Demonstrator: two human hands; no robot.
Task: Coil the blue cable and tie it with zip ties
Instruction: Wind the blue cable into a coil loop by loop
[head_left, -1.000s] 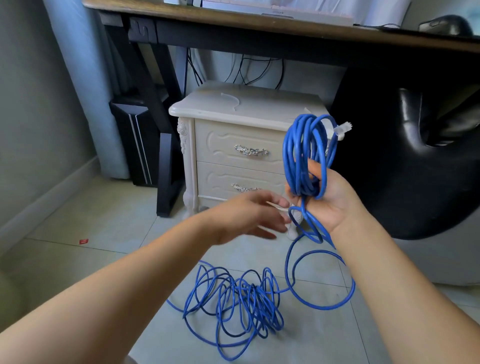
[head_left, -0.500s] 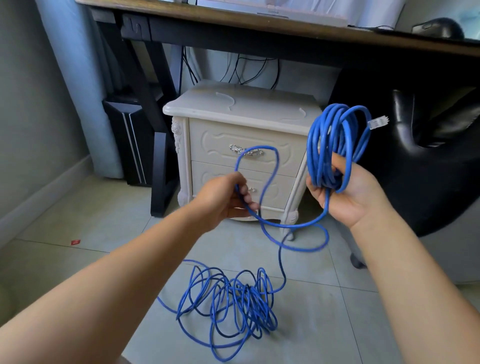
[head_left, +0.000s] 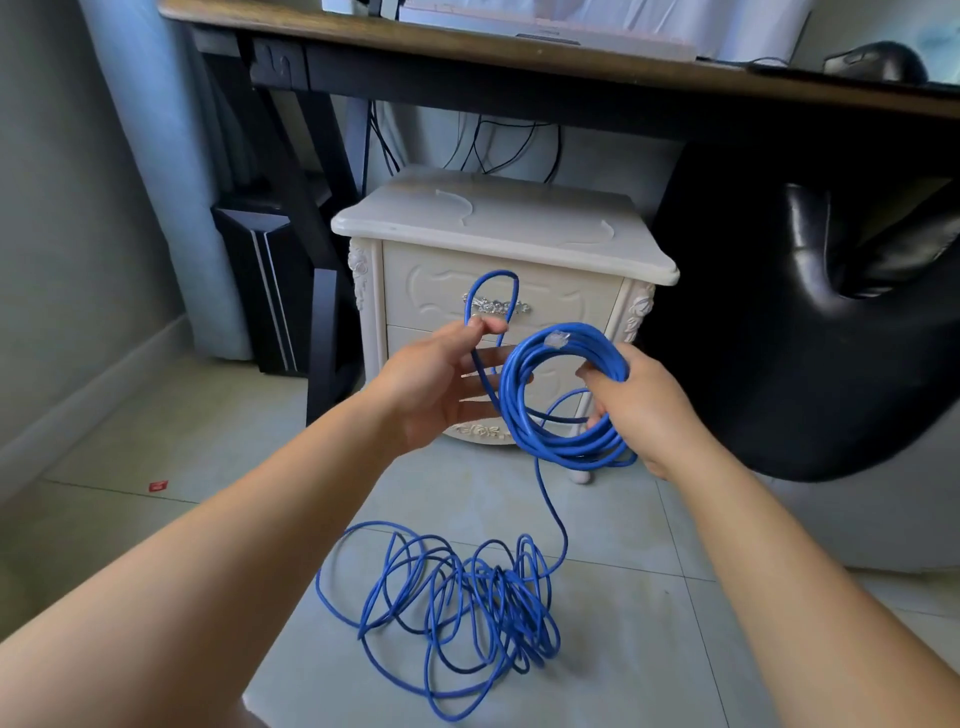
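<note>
My right hand (head_left: 631, 402) grips a coil of several loops of the blue cable (head_left: 563, 447), held in front of the nightstand; a clear plug (head_left: 557, 339) lies on the coil's top. My left hand (head_left: 439, 382) pinches a strand between thumb and forefinger, and a small loop (head_left: 493, 278) rises above it. From the coil one strand drops to a loose tangle of cable (head_left: 467, 603) on the floor tiles. Two pale zip ties (head_left: 460, 205) lie on the nightstand top.
A cream nightstand (head_left: 498, 244) stands straight ahead under a wooden desk (head_left: 467, 49). A black chair (head_left: 831, 322) fills the right side. A black computer case (head_left: 260, 280) stands at the left by the desk leg. A small red scrap (head_left: 158, 486) lies on the tiles.
My right hand has lowered and tilted the coil so that it faces me. My left hand has come right toward the coil with its strand, raising a small loop.
</note>
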